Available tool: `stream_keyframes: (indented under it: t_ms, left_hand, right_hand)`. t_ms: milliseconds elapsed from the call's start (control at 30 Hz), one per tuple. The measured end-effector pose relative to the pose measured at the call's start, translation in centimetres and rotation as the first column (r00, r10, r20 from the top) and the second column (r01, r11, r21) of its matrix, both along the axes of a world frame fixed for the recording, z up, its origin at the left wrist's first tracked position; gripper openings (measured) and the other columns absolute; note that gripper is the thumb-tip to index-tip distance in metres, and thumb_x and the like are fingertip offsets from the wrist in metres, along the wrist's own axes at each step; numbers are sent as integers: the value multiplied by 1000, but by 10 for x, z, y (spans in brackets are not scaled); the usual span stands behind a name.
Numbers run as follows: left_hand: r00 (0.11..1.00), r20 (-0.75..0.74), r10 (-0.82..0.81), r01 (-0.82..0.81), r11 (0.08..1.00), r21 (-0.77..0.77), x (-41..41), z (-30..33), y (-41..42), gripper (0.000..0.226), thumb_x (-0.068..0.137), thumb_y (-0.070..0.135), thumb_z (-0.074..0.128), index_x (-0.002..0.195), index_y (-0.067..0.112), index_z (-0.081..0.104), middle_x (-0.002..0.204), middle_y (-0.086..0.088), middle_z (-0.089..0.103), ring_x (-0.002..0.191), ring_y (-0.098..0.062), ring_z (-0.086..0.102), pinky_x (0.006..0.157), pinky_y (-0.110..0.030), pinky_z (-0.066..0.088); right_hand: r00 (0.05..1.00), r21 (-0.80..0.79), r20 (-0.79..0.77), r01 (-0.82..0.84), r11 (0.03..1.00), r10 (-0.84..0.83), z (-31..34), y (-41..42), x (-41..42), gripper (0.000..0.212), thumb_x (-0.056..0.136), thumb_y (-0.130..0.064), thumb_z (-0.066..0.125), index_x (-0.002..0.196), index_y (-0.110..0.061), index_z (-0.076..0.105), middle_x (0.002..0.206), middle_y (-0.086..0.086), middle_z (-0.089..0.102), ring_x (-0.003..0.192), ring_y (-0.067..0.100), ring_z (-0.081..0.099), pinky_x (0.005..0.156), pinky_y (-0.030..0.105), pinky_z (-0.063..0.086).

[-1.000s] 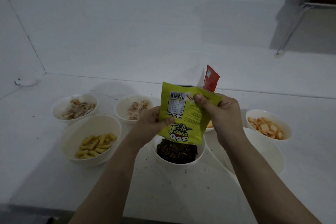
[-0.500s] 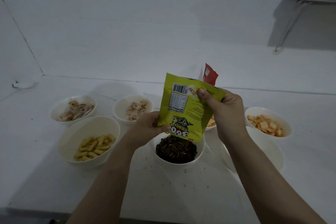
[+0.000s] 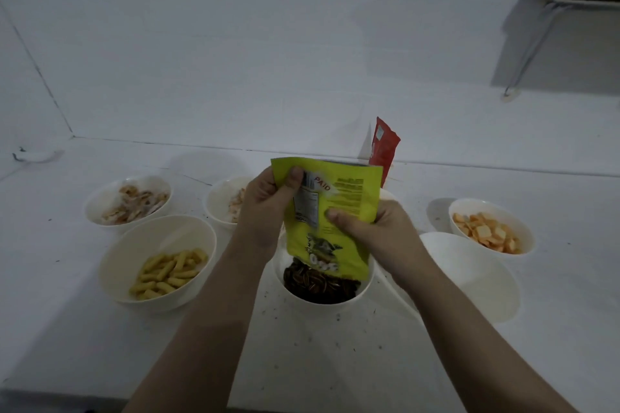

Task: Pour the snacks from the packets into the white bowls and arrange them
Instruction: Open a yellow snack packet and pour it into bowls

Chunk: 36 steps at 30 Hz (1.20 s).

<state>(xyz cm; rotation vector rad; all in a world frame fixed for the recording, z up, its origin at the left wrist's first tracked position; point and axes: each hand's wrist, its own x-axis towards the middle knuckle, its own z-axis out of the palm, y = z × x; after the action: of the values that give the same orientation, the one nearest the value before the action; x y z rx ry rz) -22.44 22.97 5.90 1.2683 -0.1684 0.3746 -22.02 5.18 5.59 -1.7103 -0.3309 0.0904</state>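
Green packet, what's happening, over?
Both hands, left and right, grip green packet upside down. Dark seeds in bowl below. Nothing blocking.

I observe two bare forearms entering from the lower edge. No sleeves reach the wrists. Left hand (image 3: 268,208) and right hand (image 3: 375,231) carry no gloves, rings or watch.

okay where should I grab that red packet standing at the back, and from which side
Pinch the red packet at its flat upper end, coming from above. It stands upright behind the green packet and both hands, so only its top is exposed; its lower part is hidden and bowls crowd the near side.
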Motion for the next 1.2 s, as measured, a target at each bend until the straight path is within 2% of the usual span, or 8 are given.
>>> stream_keyframes:
  t_ms: [167,333,400,500,633,900,1067,1200]
  left_hand:
    - [1000,-8,-11,11,1000,6,1,-3,1,23,83,25,59,92,6,68,83,2,75,80,-14,69,70,-27,56]
    - [997,-22,72,-73,992,-99,3,-4,15,21,86,28,59,93,13,72,92,-4,74,88,-22,68,78,-38,56]
    - [995,-39,91,-98,963,-249,3,-5,22,19,90,25,56,92,15,72,92,-3,75,85,-21,69,74,-37,58]
    - [989,-84,119,-143,904,-404,5,-7,32,21,99,19,49,103,14,69,97,-3,75,88,-21,69,78,-42,57]
    - [982,-131,134,-179,879,-442,2,-13,36,22,101,20,48,112,16,66,105,-4,74,98,-25,68,84,-50,55]
    - [925,-289,245,-309,929,-203,-12,-25,14,1,94,23,62,95,24,62,87,5,62,76,-10,53,71,-27,42]
    - [960,-215,179,-204,974,-100,-12,-18,-24,17,96,9,56,83,19,59,69,7,58,62,-6,49,65,-24,40]
    - [987,-140,80,-86,995,-40,-9,-7,-65,17,97,5,53,84,15,58,68,3,53,61,-8,46,64,-22,41]
  right_hand:
    - [994,-273,-89,-87,958,64,-23,1,8,40,70,-37,83,109,-37,75,106,-11,76,100,11,71,94,44,55]
    - [999,-446,-50,-22,895,0,-27,3,11,20,75,-27,83,94,-20,80,88,2,77,87,21,71,84,42,57]
    - [998,-366,-16,44,930,-54,-25,4,14,16,75,-27,83,86,-16,79,83,10,76,82,29,70,80,44,56]
    - [978,5,-191,89,996,-87,-20,7,17,12,78,-14,81,88,-10,77,87,12,77,76,22,69,77,40,58]
    - [938,351,-346,135,927,-6,-17,16,13,17,82,-4,74,98,2,69,93,15,77,80,22,73,72,29,60]
    - [962,442,-124,273,855,-243,3,3,7,13,88,-6,69,98,-12,73,87,5,77,80,18,74,69,29,61]
    - [932,532,-135,355,769,-337,5,-19,-8,18,91,-10,66,107,-10,73,96,0,78,87,12,73,69,22,57]
    - [893,560,-161,433,706,-420,6,-53,-20,11,90,-11,67,93,-15,77,95,2,77,87,14,72,69,22,56]
